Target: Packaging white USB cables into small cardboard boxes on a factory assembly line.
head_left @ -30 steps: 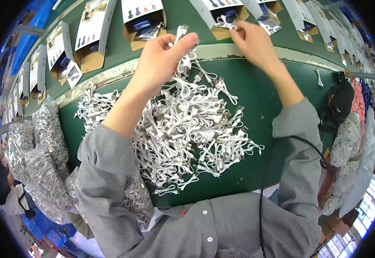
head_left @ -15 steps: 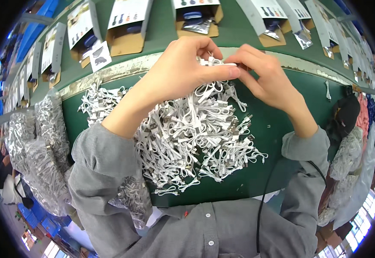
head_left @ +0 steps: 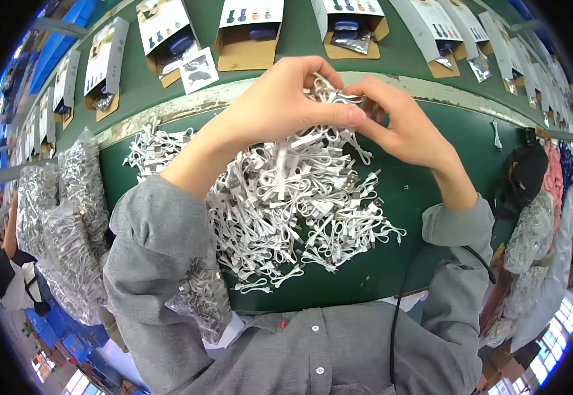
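My left hand [head_left: 283,99] is closed around a bunch of short white USB cables [head_left: 329,92], its thumb lying along the near side. My right hand [head_left: 401,125] meets the bunch from the right, fingers bent and pinching at a cable; the fingertips are partly hidden. Below both hands a large heap of the same white cables [head_left: 293,210] with metal plugs spreads over the green table [head_left: 424,197]. One blurred cable [head_left: 280,164] hangs or drops under my left hand.
Beyond a worn pale rail [head_left: 431,89], open cardboard boxes [head_left: 250,56] with blue items and silver pouches stand on a green belt [head_left: 299,39]. Plastic bags of cables [head_left: 69,237] lie left. A black cap [head_left: 526,171] sits right, near a single cable [head_left: 497,135].
The boxes have shifted right along the belt. My right fingers have shifted on the bunch, and a blurred cable shows below my left hand. My left hand stays nearly in place.
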The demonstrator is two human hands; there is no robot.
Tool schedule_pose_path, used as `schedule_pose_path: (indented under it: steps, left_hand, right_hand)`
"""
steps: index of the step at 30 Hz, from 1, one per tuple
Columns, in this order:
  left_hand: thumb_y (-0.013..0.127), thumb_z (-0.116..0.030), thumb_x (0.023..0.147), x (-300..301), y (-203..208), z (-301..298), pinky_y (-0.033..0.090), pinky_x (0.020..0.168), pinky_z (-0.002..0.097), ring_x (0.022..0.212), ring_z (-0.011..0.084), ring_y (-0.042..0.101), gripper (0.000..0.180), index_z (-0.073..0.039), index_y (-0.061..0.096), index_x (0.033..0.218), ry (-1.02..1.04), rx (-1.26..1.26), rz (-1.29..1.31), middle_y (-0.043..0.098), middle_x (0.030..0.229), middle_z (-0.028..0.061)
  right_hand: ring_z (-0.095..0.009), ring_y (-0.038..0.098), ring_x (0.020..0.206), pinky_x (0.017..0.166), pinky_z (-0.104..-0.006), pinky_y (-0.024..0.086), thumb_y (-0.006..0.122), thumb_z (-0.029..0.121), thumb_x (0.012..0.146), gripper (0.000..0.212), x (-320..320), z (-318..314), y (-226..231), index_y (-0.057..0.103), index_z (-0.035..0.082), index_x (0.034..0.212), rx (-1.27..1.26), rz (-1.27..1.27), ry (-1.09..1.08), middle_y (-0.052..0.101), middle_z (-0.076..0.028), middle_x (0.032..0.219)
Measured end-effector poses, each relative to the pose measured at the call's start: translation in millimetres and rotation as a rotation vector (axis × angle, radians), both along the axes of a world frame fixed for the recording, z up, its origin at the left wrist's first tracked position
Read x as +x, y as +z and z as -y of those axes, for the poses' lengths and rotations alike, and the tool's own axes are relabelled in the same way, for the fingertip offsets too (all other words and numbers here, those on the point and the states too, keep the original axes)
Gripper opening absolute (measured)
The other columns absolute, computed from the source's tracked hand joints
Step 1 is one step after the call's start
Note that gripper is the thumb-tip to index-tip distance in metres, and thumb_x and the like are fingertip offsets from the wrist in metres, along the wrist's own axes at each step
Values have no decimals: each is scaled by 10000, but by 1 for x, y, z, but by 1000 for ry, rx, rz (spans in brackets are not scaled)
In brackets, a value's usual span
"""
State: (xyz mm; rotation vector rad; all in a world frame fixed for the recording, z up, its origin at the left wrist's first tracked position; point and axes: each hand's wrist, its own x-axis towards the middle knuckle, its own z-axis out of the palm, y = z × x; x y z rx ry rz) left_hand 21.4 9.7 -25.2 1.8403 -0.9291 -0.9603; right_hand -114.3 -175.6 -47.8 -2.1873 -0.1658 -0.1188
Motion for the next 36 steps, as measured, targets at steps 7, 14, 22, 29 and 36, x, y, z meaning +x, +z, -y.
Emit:
schedule_pose_path:
  steps: [7,14,22,29,36]
  left_hand:
    - [808,-285,837,9,-10,30,491,723,225,849,73,627,491,-16,604,1194,-63,-17,-99,630,933,19]
    - [780,-302,858,32,-18,60,449,648,203,738,54,587,424,-14,626,1128,-112,34,45,635,843,-6]
    - [776,-207,867,32,-13,57,473,648,183,750,29,611,270,-20,656,1020,-60,-16,77,672,843,-3]
    - [755,-220,890,13,-11,66,517,682,208,767,54,626,289,12,639,1017,22,-123,49,678,914,25]
    - [720,-243,910,-5,-4,63,501,609,222,702,63,610,299,2,654,1068,11,63,-40,647,779,11]
  right_hand:
    - [-130,524,683,602,-291,420,646,125,921,144,-1,36,-6,645,-12,968,16,-84,-130,586,-49,801]
    - [-38,418,584,525,-244,321,685,258,914,265,2,110,-30,697,-2,959,-271,-59,-772,510,45,635]
    - [-103,599,748,702,-254,477,705,200,883,377,11,65,-23,631,24,1209,-297,266,-642,669,-56,970]
    - [-87,603,726,664,-238,475,674,176,933,325,3,40,-14,623,-15,1191,587,-89,-329,684,-68,918]
    - [-157,627,695,630,-286,485,685,133,879,139,-10,39,-24,704,12,946,-246,383,-396,655,-50,788]
